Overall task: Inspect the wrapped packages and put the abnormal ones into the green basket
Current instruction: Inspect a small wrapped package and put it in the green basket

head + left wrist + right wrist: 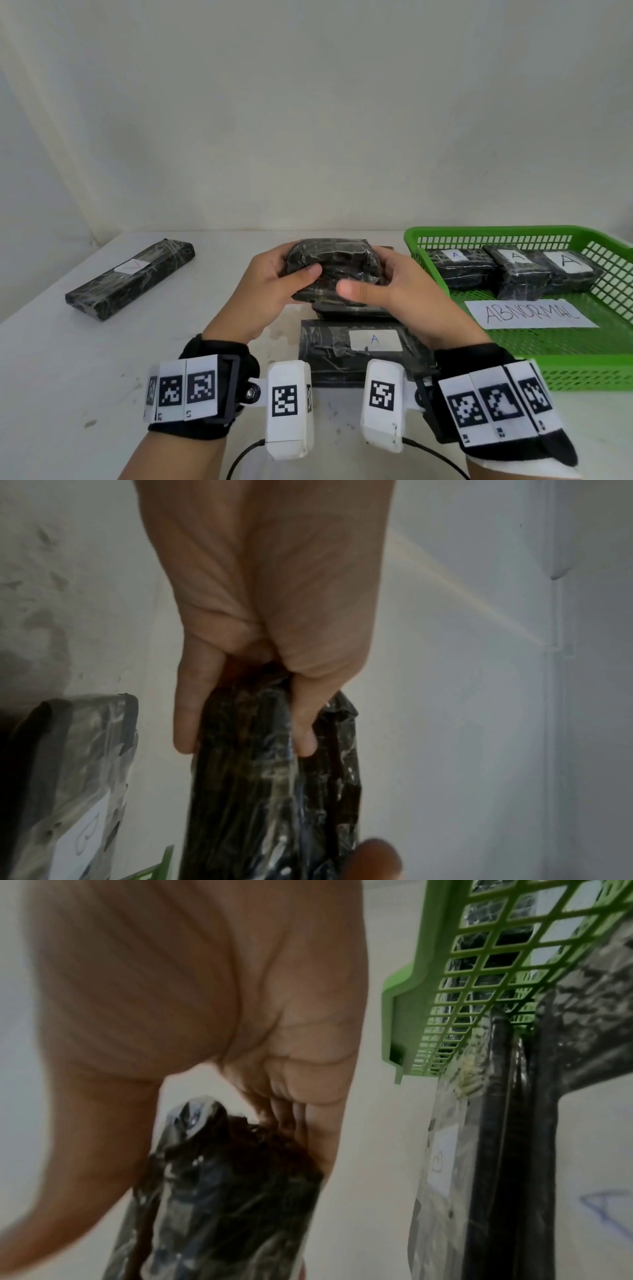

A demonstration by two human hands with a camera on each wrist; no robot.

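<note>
Left hand (270, 284) and right hand (397, 291) each grip 1 end of a black wrapped package (334, 265), raised above the desk (85, 359) for inspection; green basket (513, 233), at right, holds 3 packages.

Held package (334, 270): label side not showing; its near face partly covered by both thumbs. A package under it (349, 313) is mostly hidden; label unseen. Long package (132, 270): mark on its white label too faint to read. Right wrist view blurred; fingers behind the wrap. Green basket (582, 368) cut off at right edge.
</note>
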